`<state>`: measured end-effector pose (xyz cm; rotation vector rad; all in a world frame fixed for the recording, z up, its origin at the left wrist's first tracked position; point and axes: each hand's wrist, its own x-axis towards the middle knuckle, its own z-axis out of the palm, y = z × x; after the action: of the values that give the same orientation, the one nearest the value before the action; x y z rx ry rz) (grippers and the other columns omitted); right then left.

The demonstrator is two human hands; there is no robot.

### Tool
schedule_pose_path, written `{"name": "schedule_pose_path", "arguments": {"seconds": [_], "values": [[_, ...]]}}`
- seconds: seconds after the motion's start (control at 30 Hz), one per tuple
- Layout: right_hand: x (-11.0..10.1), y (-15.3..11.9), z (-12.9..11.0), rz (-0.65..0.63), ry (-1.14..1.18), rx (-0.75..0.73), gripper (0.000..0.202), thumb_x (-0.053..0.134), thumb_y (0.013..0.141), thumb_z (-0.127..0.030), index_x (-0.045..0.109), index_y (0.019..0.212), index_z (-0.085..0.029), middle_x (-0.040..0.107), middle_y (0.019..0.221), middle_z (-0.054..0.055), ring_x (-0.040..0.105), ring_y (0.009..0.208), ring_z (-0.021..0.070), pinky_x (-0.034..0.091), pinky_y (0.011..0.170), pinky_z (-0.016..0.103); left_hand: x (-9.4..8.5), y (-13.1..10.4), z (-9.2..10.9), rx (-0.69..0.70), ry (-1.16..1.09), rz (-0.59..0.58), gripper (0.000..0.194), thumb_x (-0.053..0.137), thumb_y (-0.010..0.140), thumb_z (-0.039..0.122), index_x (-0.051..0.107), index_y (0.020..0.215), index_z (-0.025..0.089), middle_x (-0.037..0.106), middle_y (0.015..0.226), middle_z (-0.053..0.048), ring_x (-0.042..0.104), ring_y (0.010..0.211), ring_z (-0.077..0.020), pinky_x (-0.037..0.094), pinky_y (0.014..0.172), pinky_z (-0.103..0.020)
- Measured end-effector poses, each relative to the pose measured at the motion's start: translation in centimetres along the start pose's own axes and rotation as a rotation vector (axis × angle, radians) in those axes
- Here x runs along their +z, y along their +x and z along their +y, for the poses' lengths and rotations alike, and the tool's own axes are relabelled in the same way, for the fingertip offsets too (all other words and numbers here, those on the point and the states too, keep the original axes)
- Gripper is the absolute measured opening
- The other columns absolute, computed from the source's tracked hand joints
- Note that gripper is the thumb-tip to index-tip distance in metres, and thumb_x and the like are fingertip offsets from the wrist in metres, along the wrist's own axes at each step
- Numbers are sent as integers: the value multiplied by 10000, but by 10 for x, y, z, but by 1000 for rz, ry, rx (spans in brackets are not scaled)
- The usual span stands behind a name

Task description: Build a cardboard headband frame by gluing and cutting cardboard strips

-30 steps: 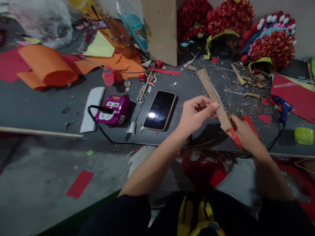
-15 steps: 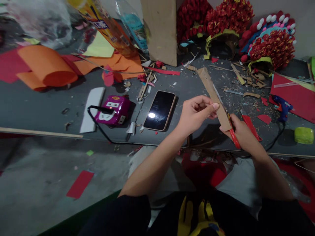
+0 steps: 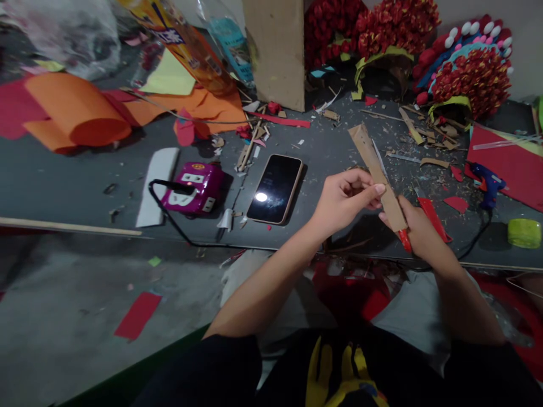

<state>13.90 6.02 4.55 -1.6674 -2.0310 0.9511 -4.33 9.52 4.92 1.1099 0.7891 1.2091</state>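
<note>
My left hand (image 3: 345, 200) pinches a narrow strip of cardboard (image 3: 392, 204) between thumb and fingers, near its middle. The strip slants from upper left down toward my right hand (image 3: 418, 225). That hand is closed round the red handle of a pair of scissors (image 3: 405, 240), whose metal blade runs along the strip's right side, partly hidden by it. Whether the blades bite into the cardboard I cannot tell. Left of my hands lies a phone (image 3: 275, 189), screen up. Just right of my right hand is a red-handled cutter (image 3: 435, 219).
A purple power socket block (image 3: 195, 186) with a black cable sits left of the phone. Cardboard scraps (image 3: 436, 135) litter the table's back. At right are a blue glue gun (image 3: 487, 183) and yellow tape (image 3: 524, 233). Bottles, a cardboard panel (image 3: 275, 56) and red paper-petal pieces (image 3: 396, 28) stand behind.
Both hands have shifted slightly; the left has moved a little to the right. The cardboard strip has moved right and down a bit, covering more of the scissors' handle.
</note>
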Motion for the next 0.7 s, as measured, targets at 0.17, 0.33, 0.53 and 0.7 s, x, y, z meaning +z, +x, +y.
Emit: {"name": "schedule_pose_path", "arguments": {"seconds": [0.17,0.33,0.53,0.7], "values": [[-4,-1,-3,-39,85,27,266,603,827,-363,478,1017,-226,699,895,55,649,740,215,444,632,284,0,-1,0,-1,15,-33,395,826,680,484,578,682,177,646,584,14,646,508,-104,575,515,-209],[-7,0,-2,-79,63,38,207,547,849,-366,423,955,-238,679,870,53,629,718,213,431,611,286,-4,-2,2,-25,46,-88,388,823,688,477,578,677,176,634,578,16,640,513,-102,582,542,-214],[-5,2,3,-37,-15,-37,165,495,876,-372,396,908,-244,682,830,70,619,696,227,411,597,295,-3,-3,1,-58,16,-138,414,825,687,497,584,682,161,645,576,16,660,523,-100,583,544,-197],[-2,2,6,-23,-107,-69,132,500,854,-280,438,956,-224,711,845,109,665,701,244,416,579,296,-1,-3,1,-81,-18,-135,423,836,679,489,574,685,157,656,577,24,678,538,-99,583,551,-183]]}}
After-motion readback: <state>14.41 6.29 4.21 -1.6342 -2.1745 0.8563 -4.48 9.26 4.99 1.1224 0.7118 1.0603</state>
